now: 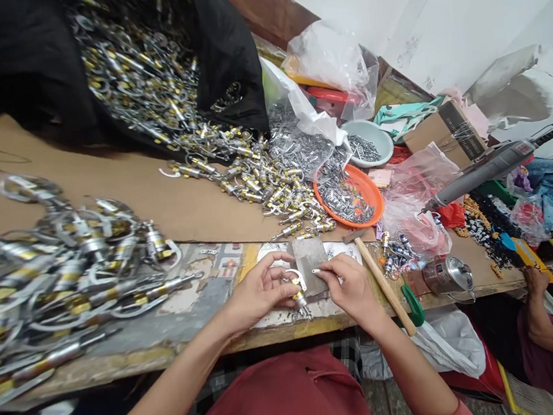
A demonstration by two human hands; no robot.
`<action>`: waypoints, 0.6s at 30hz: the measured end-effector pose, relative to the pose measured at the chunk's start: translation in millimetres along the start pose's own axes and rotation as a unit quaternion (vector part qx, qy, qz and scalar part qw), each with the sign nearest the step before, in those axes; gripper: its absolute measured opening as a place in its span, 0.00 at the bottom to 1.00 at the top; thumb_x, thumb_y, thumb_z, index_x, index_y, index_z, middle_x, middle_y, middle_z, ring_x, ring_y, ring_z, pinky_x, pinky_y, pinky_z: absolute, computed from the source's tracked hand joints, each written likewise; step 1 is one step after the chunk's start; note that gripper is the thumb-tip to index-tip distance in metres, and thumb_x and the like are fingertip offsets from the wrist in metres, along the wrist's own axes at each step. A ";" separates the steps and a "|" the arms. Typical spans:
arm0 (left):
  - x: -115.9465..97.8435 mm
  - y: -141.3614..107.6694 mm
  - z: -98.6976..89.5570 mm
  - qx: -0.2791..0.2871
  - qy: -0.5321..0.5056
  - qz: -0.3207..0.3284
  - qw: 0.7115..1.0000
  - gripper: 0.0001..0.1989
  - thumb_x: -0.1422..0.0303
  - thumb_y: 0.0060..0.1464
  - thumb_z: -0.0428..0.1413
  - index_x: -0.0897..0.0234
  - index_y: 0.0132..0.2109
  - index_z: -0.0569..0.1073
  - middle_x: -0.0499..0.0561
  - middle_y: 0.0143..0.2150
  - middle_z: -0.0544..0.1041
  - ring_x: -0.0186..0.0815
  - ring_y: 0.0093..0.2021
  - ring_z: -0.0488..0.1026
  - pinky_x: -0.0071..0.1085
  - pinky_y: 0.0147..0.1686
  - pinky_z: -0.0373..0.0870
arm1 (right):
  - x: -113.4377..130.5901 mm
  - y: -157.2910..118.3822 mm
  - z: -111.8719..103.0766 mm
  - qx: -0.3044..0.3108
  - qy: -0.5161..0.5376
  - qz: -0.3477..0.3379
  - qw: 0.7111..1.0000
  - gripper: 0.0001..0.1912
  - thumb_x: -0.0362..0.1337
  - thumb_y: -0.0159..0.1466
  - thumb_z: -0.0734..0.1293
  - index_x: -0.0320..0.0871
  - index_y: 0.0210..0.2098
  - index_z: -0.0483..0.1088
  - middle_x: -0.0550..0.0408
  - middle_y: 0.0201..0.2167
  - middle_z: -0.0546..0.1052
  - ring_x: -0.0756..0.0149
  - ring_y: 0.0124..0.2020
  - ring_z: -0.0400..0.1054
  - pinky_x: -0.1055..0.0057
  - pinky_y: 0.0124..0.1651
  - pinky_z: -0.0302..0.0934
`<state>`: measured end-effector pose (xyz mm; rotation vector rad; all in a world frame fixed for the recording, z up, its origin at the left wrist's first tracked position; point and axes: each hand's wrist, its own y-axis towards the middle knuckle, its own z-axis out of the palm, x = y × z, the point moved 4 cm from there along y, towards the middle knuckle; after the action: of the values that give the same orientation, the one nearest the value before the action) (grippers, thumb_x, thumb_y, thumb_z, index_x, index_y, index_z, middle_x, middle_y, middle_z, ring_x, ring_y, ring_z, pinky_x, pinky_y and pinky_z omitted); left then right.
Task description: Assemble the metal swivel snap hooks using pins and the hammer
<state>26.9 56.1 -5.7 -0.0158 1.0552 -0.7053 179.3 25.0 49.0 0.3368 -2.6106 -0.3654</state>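
Between the fingers of my left hand (270, 291) is a metal hook piece (300, 296) with a yellow band, its curved end up and its narrow end pointing down. My right hand (351, 285) pinches a small silvery metal part (317, 271), a little to the right of the hook piece and apart from it. Both hands are over a grey metal block (310, 262) near the table's front edge. A hammer (382, 279) with a wooden handle lies to the right of my right hand.
Hook pieces are heaped at the left (89, 275) and spill from a black bag (231, 76). An orange dish (374, 192) and a pale bowl (384, 140) hold small metal parts. A metal mug (444, 277) stands right. Another person's hands (537, 280) are at the far right.
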 end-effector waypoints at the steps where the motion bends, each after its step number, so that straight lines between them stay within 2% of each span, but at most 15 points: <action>1: -0.1 0.5 0.0 0.002 0.001 -0.004 1.000 0.26 0.71 0.35 0.66 0.61 0.41 0.62 0.40 0.27 0.72 0.29 0.24 0.72 0.31 0.25 0.76 | -1.0 -0.5 1.0 -0.010 -0.016 -0.002 1.000 0.08 0.33 0.62 0.62 0.42 0.30 0.72 0.53 0.27 0.73 0.66 0.31 0.67 0.72 0.34 0.60; 9: 1.9 0.4 -2.1 0.004 0.006 -0.011 1.000 0.25 0.71 0.35 0.66 0.60 0.41 0.63 0.40 0.27 0.72 0.28 0.24 0.73 0.29 0.26 0.75 | -2.8 -2.3 12.3 -0.081 -0.040 -0.014 0.996 0.09 0.32 0.63 0.60 0.40 0.31 0.71 0.52 0.29 0.73 0.65 0.34 0.66 0.71 0.38 0.60; 18: 3.3 1.2 -4.0 -0.012 0.021 -0.008 1.000 0.24 0.71 0.35 0.66 0.61 0.40 0.65 0.41 0.28 0.73 0.30 0.24 0.73 0.30 0.26 0.75 | -7.0 -9.7 11.4 -0.095 -0.028 0.000 0.995 0.08 0.37 0.64 0.62 0.42 0.36 0.73 0.52 0.31 0.73 0.66 0.34 0.67 0.72 0.37 0.62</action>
<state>25.3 56.6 -10.7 -0.0304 1.1039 -0.7105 181.4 20.2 33.3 0.2639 -2.6028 -0.6252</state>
